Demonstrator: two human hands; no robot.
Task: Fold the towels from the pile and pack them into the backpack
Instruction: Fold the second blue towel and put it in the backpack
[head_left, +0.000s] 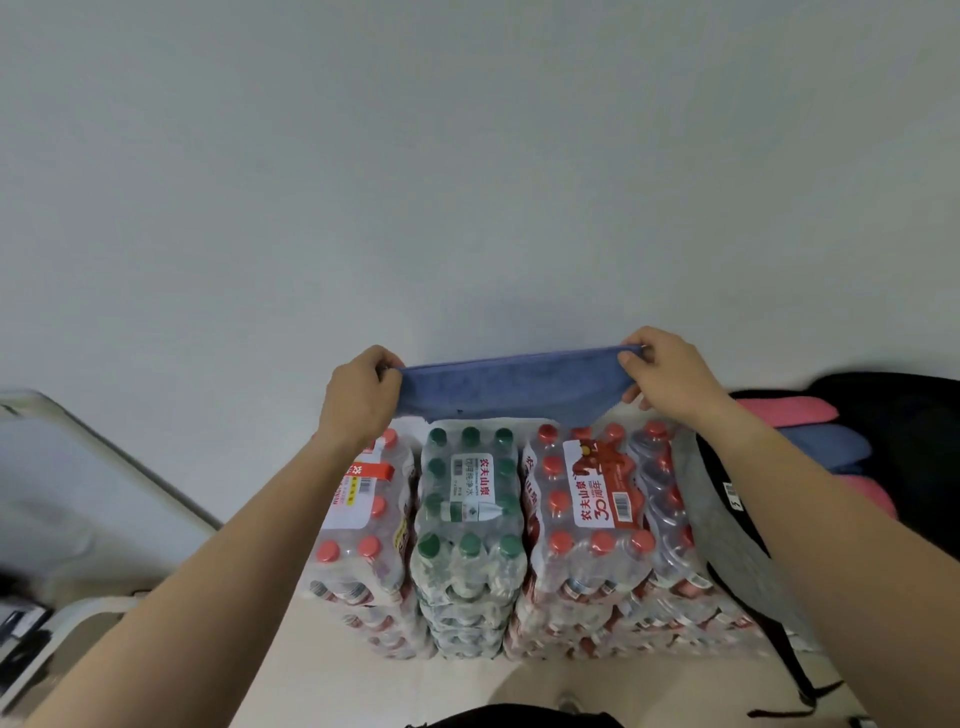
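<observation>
I hold a blue towel (514, 387) stretched out in the air above stacked packs of water bottles. My left hand (358, 397) grips its left end and my right hand (665, 374) pinches its right end. The towel hangs folded over, its lower edge just above the bottle caps. At the right, an open black backpack (914, 447) with a grey lining holds folded towels: a pink one (779, 410), a blue one (826, 447) and another pink one (878, 499) below. No pile of loose towels shows in this view.
Shrink-wrapped packs of water bottles with red caps (597, 514) and green caps (470, 519) stand stacked against a pale wall. A white frame (119, 457) leans at the left. Backpack straps (800, 686) trail on the floor at the lower right.
</observation>
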